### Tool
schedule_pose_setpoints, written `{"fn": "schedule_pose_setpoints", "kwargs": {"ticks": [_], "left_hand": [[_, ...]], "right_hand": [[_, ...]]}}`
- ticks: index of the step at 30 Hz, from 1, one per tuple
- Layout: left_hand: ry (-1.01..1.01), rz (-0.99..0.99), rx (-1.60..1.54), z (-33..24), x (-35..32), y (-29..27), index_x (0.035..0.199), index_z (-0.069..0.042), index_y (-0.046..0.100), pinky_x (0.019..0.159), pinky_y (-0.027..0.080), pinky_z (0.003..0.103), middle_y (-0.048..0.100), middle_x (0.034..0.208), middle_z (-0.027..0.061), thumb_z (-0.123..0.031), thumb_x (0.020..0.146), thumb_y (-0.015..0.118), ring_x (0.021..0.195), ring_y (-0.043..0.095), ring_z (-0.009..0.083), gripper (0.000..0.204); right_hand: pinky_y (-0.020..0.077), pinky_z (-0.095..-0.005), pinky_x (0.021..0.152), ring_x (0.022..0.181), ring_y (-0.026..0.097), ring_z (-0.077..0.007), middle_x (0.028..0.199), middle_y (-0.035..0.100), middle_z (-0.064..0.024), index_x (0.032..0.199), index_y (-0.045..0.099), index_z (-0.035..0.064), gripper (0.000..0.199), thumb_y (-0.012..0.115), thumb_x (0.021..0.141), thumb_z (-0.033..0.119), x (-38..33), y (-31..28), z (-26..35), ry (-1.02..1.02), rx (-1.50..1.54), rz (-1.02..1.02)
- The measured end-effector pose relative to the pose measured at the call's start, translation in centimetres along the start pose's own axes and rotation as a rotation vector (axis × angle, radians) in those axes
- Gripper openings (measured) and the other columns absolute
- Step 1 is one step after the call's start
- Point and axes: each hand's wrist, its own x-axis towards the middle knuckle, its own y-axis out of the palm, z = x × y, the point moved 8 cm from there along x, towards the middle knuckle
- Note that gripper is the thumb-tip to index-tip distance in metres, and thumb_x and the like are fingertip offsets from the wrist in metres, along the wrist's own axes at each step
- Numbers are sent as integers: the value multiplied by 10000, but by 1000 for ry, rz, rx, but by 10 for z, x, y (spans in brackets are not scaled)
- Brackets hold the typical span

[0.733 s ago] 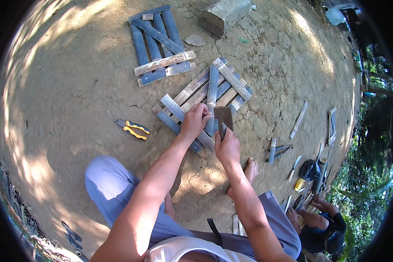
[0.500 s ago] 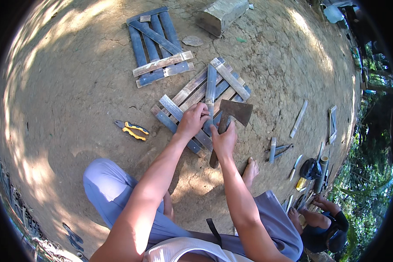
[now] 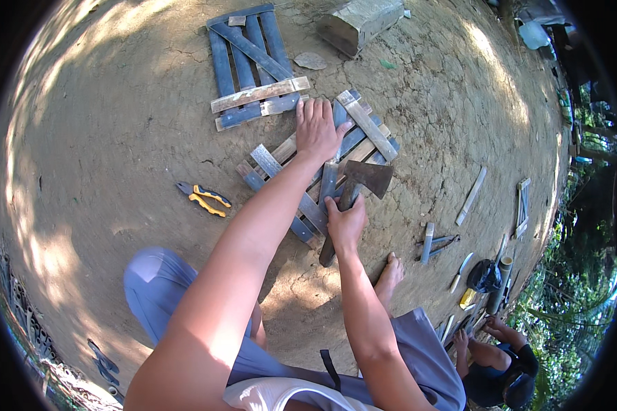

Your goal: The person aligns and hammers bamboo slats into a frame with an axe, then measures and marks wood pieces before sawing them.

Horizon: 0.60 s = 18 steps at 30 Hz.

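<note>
My right hand [image 3: 348,220] is closed around the wooden handle of an axe [image 3: 371,178], whose rusty dark head lies over the near slatted wooden panel [image 3: 373,133]. This panel, made of bluish and brown slats with crosspieces and a diagonal brace, lies tilted on the ground in front of me. My left hand [image 3: 318,131] reaches over its far left side, fingers stretched forward and holding nothing visible. Just beyond those fingertips is the lower edge of a second slatted panel [image 3: 250,51]. Whether my left hand touches either panel, I cannot tell.
Yellow-and-black pliers [image 3: 204,198] lie to the left. A wooden block [image 3: 356,27] sits at the back. On the right are a loose slat [image 3: 471,196], pincers [image 3: 444,243], a knife [image 3: 461,272] and a black bag [image 3: 483,275]. Another person [image 3: 504,366] crouches at lower right.
My left hand has left the brace beside the axe and moved far forward, its fingers straightening. My right hand and the axe have shifted slightly toward me.
</note>
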Motion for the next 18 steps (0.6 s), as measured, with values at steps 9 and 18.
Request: {"fn": "schedule_pose_setpoints", "kwargs": {"ticks": [9, 18], "left_hand": [[47, 94, -12, -1, -8, 21, 1551, 40, 373, 1278, 38, 608, 455, 1563, 195, -505, 1035, 506, 1519, 330, 312, 763], [44, 109, -9, 3, -5, 25, 1579, 20, 338, 1277, 29, 613, 440, 1580, 171, -474, 1072, 443, 1529, 313, 301, 715]], "right_hand": [[549, -430, 804, 863, 729, -359, 928, 740, -185, 1078, 645, 18, 323, 814, 855, 179, -5, -3, 6, -50, -118, -16], [538, -418, 762, 787, 713, -311, 852, 711, -179, 1178, 637, -2, 343, 736, 911, 189, -55, -50, 7, -16, -121, 1]]}}
